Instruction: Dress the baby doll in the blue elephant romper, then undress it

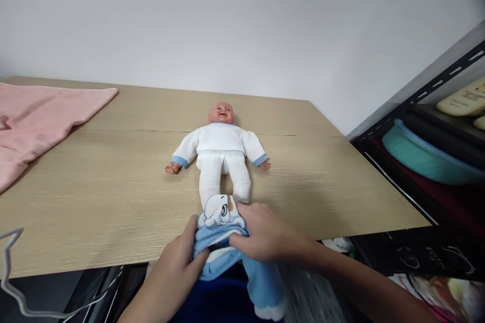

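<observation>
A baby doll [222,139] in a white top with blue cuffs and white leggings lies on its back on the wooden table [132,202], its head away from me. Just past its legs, over the table's front edge, I hold a blue and white fleecy garment [222,234] with a cartoon animal face on it. My left hand [178,267] grips its left side, thumb at the waistband. My right hand [263,232] pinches its right side. One blue leg with a white cuff hangs below my right hand. The doll's feet are hidden by the garment.
A pink cloth [41,116] is spread at the table's left end. A bent white wire hanger [13,267] pokes in at the lower left. To the right, a dark metal shelf [417,93] holds a teal basin [428,156]. A white wall stands behind the table.
</observation>
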Action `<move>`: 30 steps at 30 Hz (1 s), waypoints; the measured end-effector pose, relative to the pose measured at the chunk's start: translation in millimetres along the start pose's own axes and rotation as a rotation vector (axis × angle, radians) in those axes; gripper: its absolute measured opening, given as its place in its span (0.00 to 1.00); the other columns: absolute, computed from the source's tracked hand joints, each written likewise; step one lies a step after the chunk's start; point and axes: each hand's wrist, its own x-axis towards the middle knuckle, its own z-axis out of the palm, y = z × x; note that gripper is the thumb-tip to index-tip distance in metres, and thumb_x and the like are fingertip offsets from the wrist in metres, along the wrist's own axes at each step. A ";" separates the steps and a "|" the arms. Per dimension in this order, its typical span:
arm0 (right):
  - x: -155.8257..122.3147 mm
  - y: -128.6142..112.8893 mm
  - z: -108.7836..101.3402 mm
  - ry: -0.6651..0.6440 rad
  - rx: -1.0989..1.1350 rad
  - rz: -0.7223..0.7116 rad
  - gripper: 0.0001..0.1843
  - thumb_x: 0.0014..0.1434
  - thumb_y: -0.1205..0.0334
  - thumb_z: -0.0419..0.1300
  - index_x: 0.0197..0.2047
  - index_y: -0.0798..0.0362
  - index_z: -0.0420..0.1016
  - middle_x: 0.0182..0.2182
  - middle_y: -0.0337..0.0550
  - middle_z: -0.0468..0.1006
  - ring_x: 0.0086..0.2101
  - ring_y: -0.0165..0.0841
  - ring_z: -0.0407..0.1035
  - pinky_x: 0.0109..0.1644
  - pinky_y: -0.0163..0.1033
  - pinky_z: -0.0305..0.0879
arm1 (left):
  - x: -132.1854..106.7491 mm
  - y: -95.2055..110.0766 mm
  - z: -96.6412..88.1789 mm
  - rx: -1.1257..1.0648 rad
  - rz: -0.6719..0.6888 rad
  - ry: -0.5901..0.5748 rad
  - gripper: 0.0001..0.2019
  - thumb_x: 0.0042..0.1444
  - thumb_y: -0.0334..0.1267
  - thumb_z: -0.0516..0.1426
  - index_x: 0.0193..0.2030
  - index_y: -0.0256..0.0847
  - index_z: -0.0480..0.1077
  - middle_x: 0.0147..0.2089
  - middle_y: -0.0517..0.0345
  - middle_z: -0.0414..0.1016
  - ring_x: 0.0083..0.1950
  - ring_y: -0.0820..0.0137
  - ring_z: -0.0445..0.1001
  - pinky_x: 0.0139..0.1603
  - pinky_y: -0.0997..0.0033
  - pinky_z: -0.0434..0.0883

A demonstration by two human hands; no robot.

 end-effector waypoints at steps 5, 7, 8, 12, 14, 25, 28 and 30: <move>2.9 -4.9 5.4 0.034 -0.105 0.020 0.15 0.63 0.61 0.60 0.52 0.52 0.72 0.49 0.50 0.84 0.44 0.45 0.77 0.46 0.46 0.63 | 7.8 1.9 -0.9 0.107 0.052 0.024 0.32 0.69 0.48 0.48 0.76 0.39 0.62 0.70 0.33 0.79 0.68 0.40 0.79 0.67 0.39 0.73; 3.2 -4.6 8.2 0.033 -0.104 0.013 0.14 0.65 0.61 0.59 0.53 0.52 0.72 0.48 0.50 0.85 0.44 0.46 0.79 0.46 0.47 0.64 | 10.2 4.4 -4.7 0.106 0.101 0.025 0.27 0.70 0.47 0.50 0.71 0.42 0.67 0.67 0.36 0.81 0.66 0.40 0.81 0.64 0.41 0.74; 3.9 -3.6 9.7 0.040 -0.096 0.008 0.14 0.65 0.61 0.59 0.53 0.52 0.72 0.47 0.50 0.85 0.44 0.46 0.79 0.46 0.48 0.64 | 12.2 5.4 -6.6 0.110 0.109 0.027 0.25 0.70 0.47 0.50 0.70 0.42 0.68 0.64 0.36 0.83 0.63 0.40 0.82 0.60 0.41 0.75; 12.1 2.6 14.8 0.093 -0.098 0.044 0.16 0.66 0.61 0.59 0.56 0.54 0.72 0.46 0.51 0.86 0.45 0.48 0.80 0.48 0.48 0.67 | 28.6 8.4 -11.8 0.197 0.099 0.082 0.22 0.69 0.45 0.50 0.64 0.38 0.68 0.53 0.34 0.85 0.55 0.38 0.83 0.53 0.42 0.75; 19.5 5.8 15.3 0.131 -0.110 0.060 0.16 0.67 0.61 0.60 0.56 0.54 0.73 0.49 0.53 0.85 0.48 0.48 0.80 0.51 0.49 0.68 | 41.1 9.6 -13.5 0.237 0.144 0.119 0.19 0.69 0.44 0.50 0.61 0.39 0.69 0.52 0.36 0.84 0.54 0.39 0.82 0.55 0.41 0.75; 62.5 31.7 -4.1 0.198 -0.115 0.031 0.15 0.63 0.62 0.62 0.53 0.52 0.71 0.50 0.50 0.81 0.48 0.46 0.77 0.51 0.48 0.69 | 92.5 9.6 -24.2 0.057 0.321 0.216 0.18 0.62 0.33 0.57 0.59 0.40 0.69 0.58 0.42 0.74 0.63 0.46 0.68 0.66 0.39 0.71; 61.9 31.2 -9.1 0.102 -0.133 -0.007 0.23 0.59 0.65 0.65 0.57 0.52 0.70 0.54 0.51 0.79 0.49 0.47 0.77 0.52 0.49 0.70 | 88.8 9.8 -23.9 -0.009 0.320 0.157 0.27 0.58 0.30 0.59 0.65 0.40 0.67 0.62 0.40 0.73 0.66 0.46 0.68 0.69 0.39 0.69; 59.2 28.0 -10.2 0.065 -0.155 -0.016 0.24 0.59 0.65 0.65 0.58 0.51 0.70 0.55 0.51 0.79 0.48 0.46 0.77 0.50 0.49 0.70 | 83.8 8.6 -22.0 -0.033 0.343 0.140 0.30 0.58 0.29 0.59 0.68 0.41 0.65 0.66 0.40 0.72 0.69 0.46 0.68 0.72 0.40 0.67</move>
